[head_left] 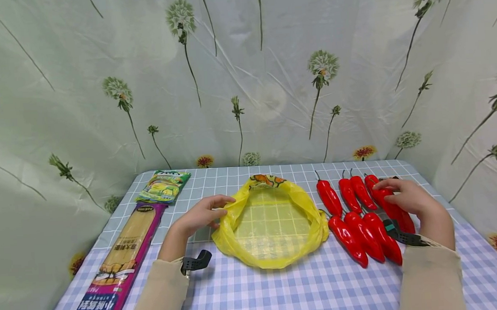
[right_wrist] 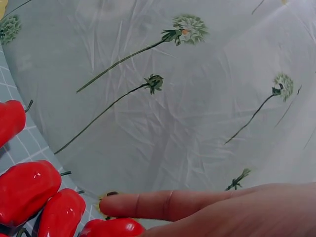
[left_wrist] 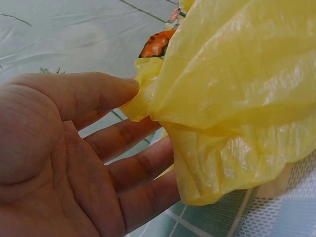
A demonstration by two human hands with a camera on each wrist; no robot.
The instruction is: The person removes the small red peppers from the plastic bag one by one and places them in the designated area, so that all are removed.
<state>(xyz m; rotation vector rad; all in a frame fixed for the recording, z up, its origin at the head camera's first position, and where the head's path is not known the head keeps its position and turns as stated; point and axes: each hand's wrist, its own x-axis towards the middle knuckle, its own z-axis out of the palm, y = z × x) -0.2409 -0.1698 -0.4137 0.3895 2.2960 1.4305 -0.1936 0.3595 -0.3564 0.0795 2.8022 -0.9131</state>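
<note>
A yellow plastic bag lies mid-table with its mouth spread wide in a ring. My left hand pinches the bag's left rim between thumb and fingers; the left wrist view shows the yellow film between them, fingers partly behind it. Over at the right lie several glossy red chili peppers in two rough rows, dark stems toward the back. My right hand grips a pepper at the right end of the back row. In the right wrist view its index finger lies along a red pepper; the thumb is out of sight there.
Along the left side lie a long purple pasta packet and, behind it, a green-and-yellow snack bag. Checked cloth covers the table. A dandelion-print curtain hangs close behind and at both sides.
</note>
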